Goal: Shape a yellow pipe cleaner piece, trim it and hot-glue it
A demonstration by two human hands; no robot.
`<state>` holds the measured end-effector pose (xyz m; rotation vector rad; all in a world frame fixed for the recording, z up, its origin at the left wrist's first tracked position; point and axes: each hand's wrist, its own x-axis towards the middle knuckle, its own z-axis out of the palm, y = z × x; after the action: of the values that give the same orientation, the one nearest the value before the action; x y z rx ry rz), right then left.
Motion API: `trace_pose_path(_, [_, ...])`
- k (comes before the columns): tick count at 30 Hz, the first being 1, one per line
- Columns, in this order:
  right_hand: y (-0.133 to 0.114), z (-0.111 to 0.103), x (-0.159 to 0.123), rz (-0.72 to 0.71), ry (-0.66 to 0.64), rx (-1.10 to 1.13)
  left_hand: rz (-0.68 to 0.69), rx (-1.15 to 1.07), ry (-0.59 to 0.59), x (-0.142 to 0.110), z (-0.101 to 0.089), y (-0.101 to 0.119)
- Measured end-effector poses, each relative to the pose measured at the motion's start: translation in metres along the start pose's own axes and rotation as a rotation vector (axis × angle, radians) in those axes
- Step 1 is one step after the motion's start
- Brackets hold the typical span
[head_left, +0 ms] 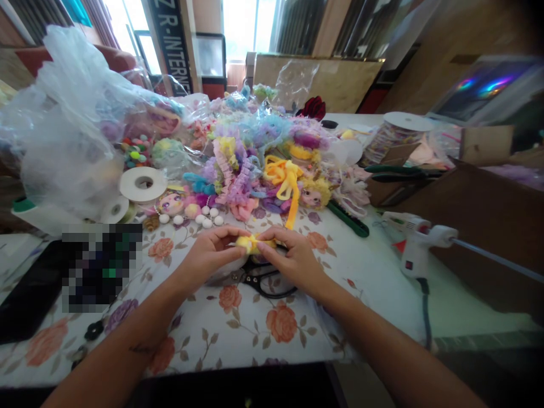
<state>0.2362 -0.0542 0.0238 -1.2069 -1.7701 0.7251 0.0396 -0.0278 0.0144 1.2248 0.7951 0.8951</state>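
Note:
My left hand [210, 253] and my right hand [293, 258] meet above the floral tablecloth [250, 326], both pinching a small yellow fuzzy piece [254, 242] between their fingertips. A yellow chenille strand [292, 195] runs from that piece up to the pile of craft material. Black scissors [259, 277] lie on the cloth right under my hands.
A heap of coloured ribbons, pompoms and doll heads [255, 153] fills the table's middle. Clear plastic bags [72, 124] and white tape rolls [143, 184] sit at left, a black phone [29, 292] near left. A white glue gun [419, 243], pliers [399, 173] and a ribbon spool [402, 136] are right.

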Motion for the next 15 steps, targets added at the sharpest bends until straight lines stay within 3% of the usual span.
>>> trace_pose_path(8, [0.0009, 0.0015, -0.0009, -0.061, 0.014, -0.041, 0.017, 0.053, -0.025, -0.0002, 0.0020, 0.0006])
trace_pose_path(15, [0.0030, 0.0049, 0.0001, 0.200, -0.045, 0.223, 0.059, 0.100, -0.015, -0.0006, 0.0034, -0.0015])
